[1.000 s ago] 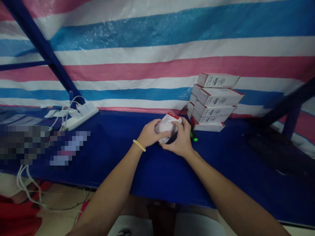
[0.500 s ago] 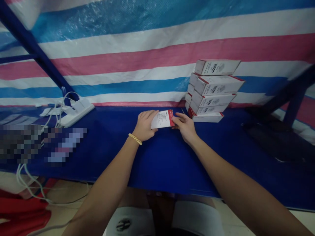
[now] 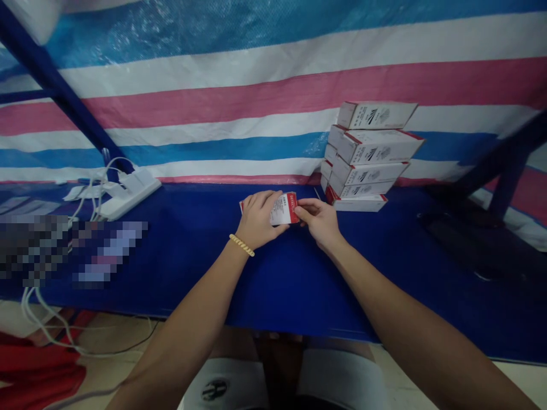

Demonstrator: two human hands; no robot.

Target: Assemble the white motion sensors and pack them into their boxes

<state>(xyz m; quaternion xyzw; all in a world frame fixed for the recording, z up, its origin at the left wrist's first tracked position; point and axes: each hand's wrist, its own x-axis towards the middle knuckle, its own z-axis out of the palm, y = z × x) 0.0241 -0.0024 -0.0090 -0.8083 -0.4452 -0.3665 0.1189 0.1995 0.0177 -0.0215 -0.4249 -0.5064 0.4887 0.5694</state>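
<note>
A small white box point(image 3: 281, 210) with a red end band lettered "DETECTOR" lies lengthwise between my hands, low over the blue table. My left hand point(image 3: 259, 216), wearing a twisted yellow band at the wrist, is wrapped over its left and middle part from above. Beyond those fingers a red-and-white corner of the box peeks out. My right hand point(image 3: 318, 219) pinches the red right end between thumb and fingers. What lies under my left palm is hidden.
Right of my hands stands a stack of white boxes with red edges point(image 3: 376, 149) against the striped sheet point(image 3: 239, 102). A white power strip point(image 3: 132, 195) with cables sits back left, near blurred items. Blue frame posts point(image 3: 68, 102) rise at the sides.
My left hand has slid right along the box and covers more of it, so its left corner now shows behind the fingers. My right hand still pinches the red end.
</note>
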